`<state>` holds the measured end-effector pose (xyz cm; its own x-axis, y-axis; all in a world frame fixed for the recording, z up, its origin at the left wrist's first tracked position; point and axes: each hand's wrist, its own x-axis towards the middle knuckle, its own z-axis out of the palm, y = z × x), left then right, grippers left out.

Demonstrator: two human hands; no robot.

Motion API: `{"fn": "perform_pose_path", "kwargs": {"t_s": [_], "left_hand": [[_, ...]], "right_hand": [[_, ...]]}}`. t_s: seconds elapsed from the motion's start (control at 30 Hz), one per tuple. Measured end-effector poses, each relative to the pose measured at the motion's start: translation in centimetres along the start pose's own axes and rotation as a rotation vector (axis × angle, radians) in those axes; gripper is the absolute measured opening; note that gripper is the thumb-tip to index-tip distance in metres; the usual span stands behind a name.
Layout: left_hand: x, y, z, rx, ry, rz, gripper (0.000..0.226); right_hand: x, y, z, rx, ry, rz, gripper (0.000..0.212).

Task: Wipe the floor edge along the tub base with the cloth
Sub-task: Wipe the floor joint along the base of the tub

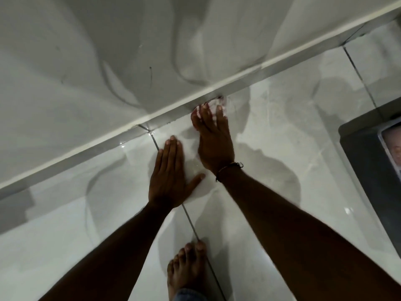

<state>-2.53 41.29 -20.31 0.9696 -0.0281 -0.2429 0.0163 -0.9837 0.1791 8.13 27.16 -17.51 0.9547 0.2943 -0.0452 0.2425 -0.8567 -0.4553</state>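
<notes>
A small white cloth (219, 105) with reddish marks lies on the glossy floor, pushed up against the tub base (134, 83). My right hand (213, 137) presses down on it with fingers spread, so only the cloth's far edge shows past the fingertips. The grey strip of the floor edge (104, 144) runs diagonally from lower left to upper right under the tub's white trim. My left hand (171, 174) rests flat on the tile just left of the right wrist, fingers together, thumb out, nothing in it.
A bare foot (186, 270) stands on the tiles near the bottom centre, beside a dark grout line (191, 224). A dark box-like object (373, 170) with a printed picture sits at the right edge. The white marble-patterned tiles reflect light and shadows.
</notes>
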Motion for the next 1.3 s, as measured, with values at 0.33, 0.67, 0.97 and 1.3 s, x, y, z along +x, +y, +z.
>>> {"fn": "perform_pose_path", "kwargs": {"t_s": [0.33, 0.67, 0.97, 1.3], "left_hand": [[0.9, -0.1, -0.2, 0.020, 0.019, -0.034, 0.113], [1.1, -0.2, 0.3, 0.037, 0.038, -0.044, 0.112], [1.2, -0.4, 0.7, 0.039, 0.073, -0.028, 0.113], [-0.7, -0.8, -0.4, 0.036, 0.016, -0.038, 0.107]], "right_hand": [[1.1, 5.2, -1.7, -0.136, 0.012, -0.192, 0.061], [7.1, 21.8, -11.2, -0.229, 0.056, 0.074, 0.057], [11.0, 26.5, -14.7, -0.346, 0.049, 0.369, 0.067], [2.0, 3.8, -2.4, -0.017, -0.015, 0.213, 0.065]]}}
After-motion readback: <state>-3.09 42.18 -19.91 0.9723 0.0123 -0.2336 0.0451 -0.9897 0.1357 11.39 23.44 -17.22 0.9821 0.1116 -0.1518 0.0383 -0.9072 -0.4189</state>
